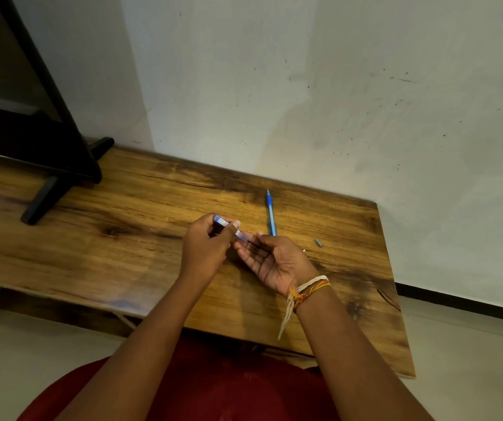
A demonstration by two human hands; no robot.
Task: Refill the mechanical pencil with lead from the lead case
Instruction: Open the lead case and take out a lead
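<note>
My left hand grips a small clear-blue lead case, tilted with its open end down toward my right hand. My right hand is cupped palm up just beneath that end, and thin dark leads lie across its fingers. A blue mechanical pencil lies on the wooden table just behind my right hand, tip pointing toward the wall. A small grey piece, possibly the pencil's cap, rests on the table to the right.
A dark stand with black feet occupies the table's back left. A white wall runs close behind the table. The table's right edge is near my right wrist, which wears thread bracelets.
</note>
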